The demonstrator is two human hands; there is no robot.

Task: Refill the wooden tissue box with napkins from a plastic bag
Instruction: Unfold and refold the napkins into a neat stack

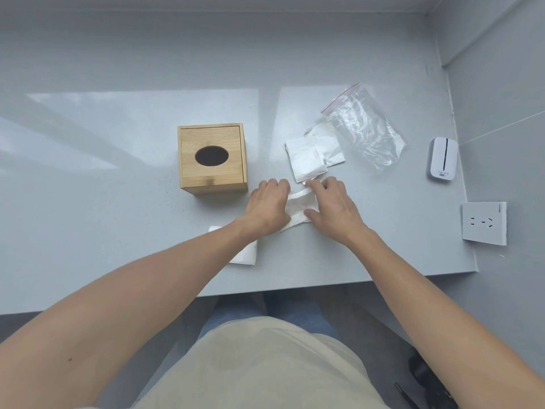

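A wooden tissue box (213,157) with a dark oval slot on top stands upright on the grey table (118,202). Just right of its front corner, my left hand (267,206) and my right hand (331,208) both press and pinch a white napkin (300,205) lying flat between them. Two more folded napkins (308,157) lie behind my hands. A clear plastic zip bag (364,128) with a red seal strip lies flat at the back right and looks empty. Another white napkin (246,253) lies partly under my left forearm.
A small white device (441,159) lies near the table's right edge. A white wall socket plate (483,222) sits on the right wall. The table's front edge (324,283) runs just before my lap.
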